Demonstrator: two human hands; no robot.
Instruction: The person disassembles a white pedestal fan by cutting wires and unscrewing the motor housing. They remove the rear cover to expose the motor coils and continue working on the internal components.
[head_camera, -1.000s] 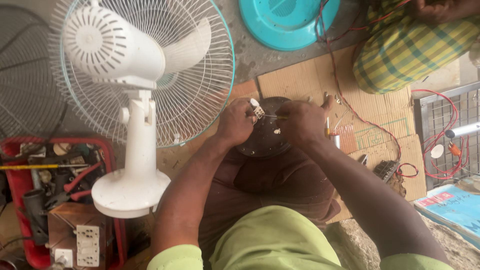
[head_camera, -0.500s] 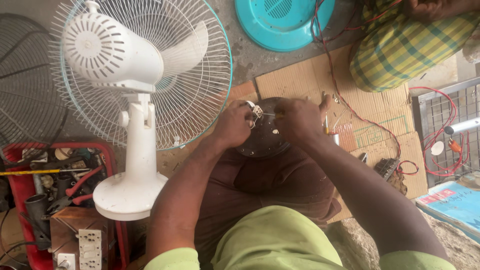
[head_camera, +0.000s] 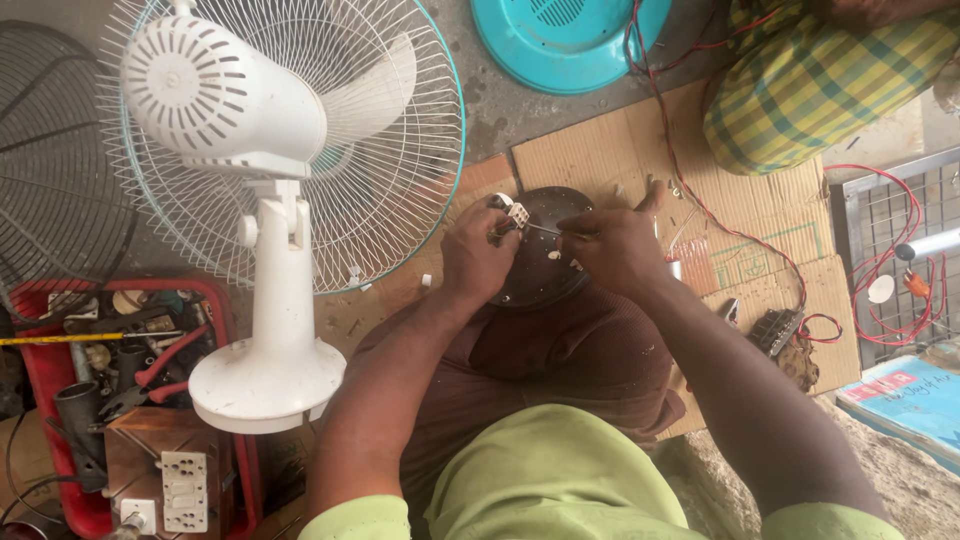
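The left hand (head_camera: 478, 255) closes its grip on a small white connector block (head_camera: 516, 212) at the upper left edge of a dark round motor plate (head_camera: 545, 262), which rests on the person's knee above brown cloth. The right hand (head_camera: 617, 245) pinches a thin metal tool (head_camera: 545, 230), its tip pointing left toward the block; the grip is tight around the shaft. Both hands meet over the plate, fingers almost touching.

Under and beyond the plate lies flattened brown cardboard (head_camera: 590, 150) on the floor, with green pen lines drawn on a piece at the right. Red wire (head_camera: 680, 150) runs across the cardboard toward the top of the view. A small dark part (head_camera: 775, 330) with a wire loop sits on the cardboard to the right of the right forearm.

At the left stands a white pedestal fan (head_camera: 270, 200), its wire guard rimmed in pale teal, its round base beside the left forearm. A black fan guard (head_camera: 50, 160) lies farther left. A red tool tray (head_camera: 60, 400) at the lower left holds pliers and dark fittings; a white switch plate (head_camera: 184, 490) rests on a wooden block beside it.

A teal round cover (head_camera: 560, 40) lies at the top. Another person's green-and-yellow checked cloth (head_camera: 820, 90) fills the upper right. At the lower right edge lies a flat blue package (head_camera: 905, 400) with a red patch, its print too small to tell.
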